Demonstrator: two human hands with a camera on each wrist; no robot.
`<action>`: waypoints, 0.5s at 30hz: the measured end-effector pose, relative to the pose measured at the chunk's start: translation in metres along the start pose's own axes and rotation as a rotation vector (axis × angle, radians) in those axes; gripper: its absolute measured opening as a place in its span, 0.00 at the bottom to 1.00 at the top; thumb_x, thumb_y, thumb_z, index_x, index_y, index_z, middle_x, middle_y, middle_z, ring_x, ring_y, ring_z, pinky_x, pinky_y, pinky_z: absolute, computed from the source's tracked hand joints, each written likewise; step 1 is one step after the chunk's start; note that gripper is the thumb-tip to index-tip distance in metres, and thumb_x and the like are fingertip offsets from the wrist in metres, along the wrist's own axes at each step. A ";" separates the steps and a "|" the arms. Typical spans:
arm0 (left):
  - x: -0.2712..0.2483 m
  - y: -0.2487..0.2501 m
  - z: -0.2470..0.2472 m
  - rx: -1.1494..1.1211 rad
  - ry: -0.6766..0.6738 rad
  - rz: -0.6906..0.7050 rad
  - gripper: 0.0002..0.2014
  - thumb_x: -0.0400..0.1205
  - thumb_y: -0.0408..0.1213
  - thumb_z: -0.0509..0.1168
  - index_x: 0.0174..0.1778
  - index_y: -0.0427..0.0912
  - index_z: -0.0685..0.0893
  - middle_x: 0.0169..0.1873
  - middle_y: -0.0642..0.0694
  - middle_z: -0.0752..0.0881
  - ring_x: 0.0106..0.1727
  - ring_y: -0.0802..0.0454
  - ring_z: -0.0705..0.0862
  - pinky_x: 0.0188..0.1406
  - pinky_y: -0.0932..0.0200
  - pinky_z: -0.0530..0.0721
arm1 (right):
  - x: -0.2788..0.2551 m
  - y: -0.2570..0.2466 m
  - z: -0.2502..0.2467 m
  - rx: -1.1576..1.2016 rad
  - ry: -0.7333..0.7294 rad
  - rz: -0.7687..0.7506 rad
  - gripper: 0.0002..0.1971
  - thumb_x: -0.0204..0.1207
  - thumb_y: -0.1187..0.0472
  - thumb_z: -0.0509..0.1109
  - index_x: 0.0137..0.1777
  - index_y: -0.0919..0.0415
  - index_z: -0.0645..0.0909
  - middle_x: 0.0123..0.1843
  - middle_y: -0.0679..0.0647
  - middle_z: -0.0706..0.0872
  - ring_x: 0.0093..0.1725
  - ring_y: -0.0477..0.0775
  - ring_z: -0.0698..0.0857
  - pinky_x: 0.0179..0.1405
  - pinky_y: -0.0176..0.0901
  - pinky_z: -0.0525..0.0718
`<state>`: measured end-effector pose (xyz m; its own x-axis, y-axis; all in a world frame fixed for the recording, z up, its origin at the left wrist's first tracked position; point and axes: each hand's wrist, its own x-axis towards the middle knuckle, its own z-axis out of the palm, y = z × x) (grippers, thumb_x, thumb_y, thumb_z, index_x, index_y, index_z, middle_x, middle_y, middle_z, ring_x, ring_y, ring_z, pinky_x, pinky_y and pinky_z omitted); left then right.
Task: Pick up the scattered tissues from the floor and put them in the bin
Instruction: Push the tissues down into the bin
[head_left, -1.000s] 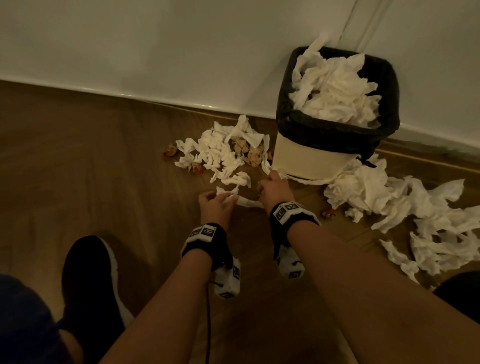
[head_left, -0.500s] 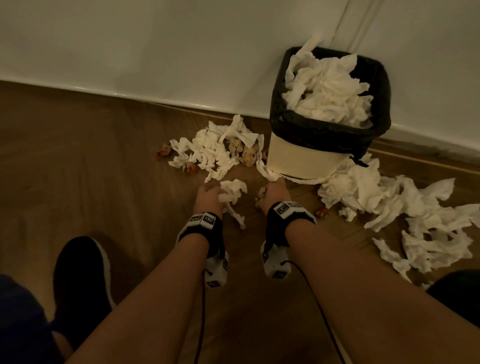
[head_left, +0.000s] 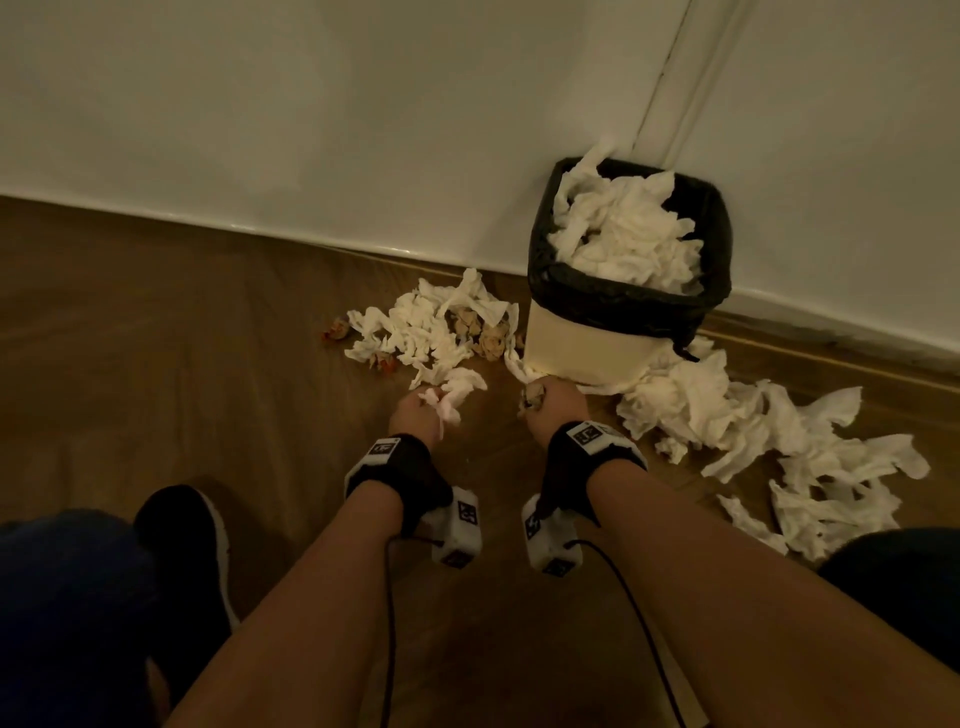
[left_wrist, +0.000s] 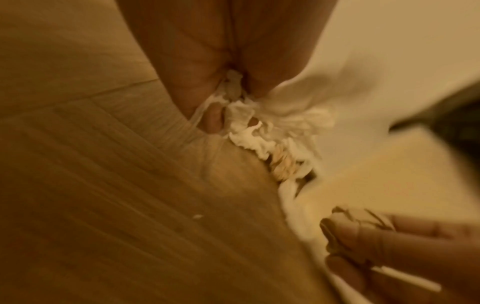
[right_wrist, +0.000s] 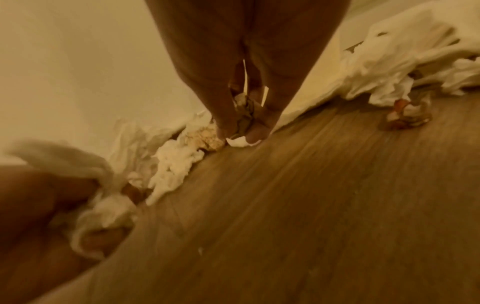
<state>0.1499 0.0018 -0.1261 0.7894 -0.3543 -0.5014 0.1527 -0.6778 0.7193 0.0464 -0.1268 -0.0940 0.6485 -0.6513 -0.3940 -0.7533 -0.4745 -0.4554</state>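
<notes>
both hands work low at the floor to gather loads for the bin (head_left: 582, 345) against the wall: left hand (head_left: 415, 415) grip clutches white tissue (head_left: 451, 396), right hand (head_left: 553, 402) grip encloses a brownish wad (head_left: 531, 399).

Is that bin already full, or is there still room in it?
Nearly full. In the head view, white tissues fill the bin up to its black-lined rim, and one piece pokes above it. How tightly they are packed cannot be told.

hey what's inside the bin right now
The bin, lined with a black bag, is heaped above its rim with crumpled white tissues. Anything beneath that heap is covered.
</notes>
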 end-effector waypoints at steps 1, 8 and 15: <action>-0.004 0.005 -0.003 -0.128 -0.001 -0.066 0.18 0.85 0.30 0.53 0.70 0.29 0.73 0.69 0.31 0.76 0.69 0.35 0.75 0.64 0.51 0.75 | -0.004 -0.004 -0.006 0.048 0.020 0.001 0.12 0.79 0.63 0.66 0.60 0.67 0.80 0.63 0.64 0.80 0.64 0.64 0.77 0.62 0.47 0.74; -0.039 0.062 -0.015 -0.403 -0.018 -0.055 0.31 0.79 0.53 0.66 0.71 0.35 0.74 0.68 0.36 0.78 0.66 0.39 0.77 0.58 0.54 0.75 | -0.041 -0.037 -0.063 0.482 0.177 -0.140 0.18 0.76 0.66 0.69 0.66 0.56 0.77 0.66 0.60 0.80 0.64 0.60 0.79 0.66 0.50 0.78; -0.084 0.124 -0.037 -0.494 -0.034 0.222 0.17 0.85 0.32 0.57 0.70 0.37 0.76 0.61 0.37 0.81 0.58 0.43 0.80 0.51 0.62 0.77 | -0.086 -0.055 -0.133 0.804 0.263 -0.283 0.16 0.76 0.70 0.69 0.63 0.60 0.78 0.55 0.59 0.82 0.57 0.62 0.84 0.60 0.59 0.84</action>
<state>0.1246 -0.0292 0.0227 0.8161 -0.4807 -0.3207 0.2520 -0.2034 0.9461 0.0175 -0.1231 0.0715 0.6779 -0.7345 -0.0313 -0.2000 -0.1433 -0.9693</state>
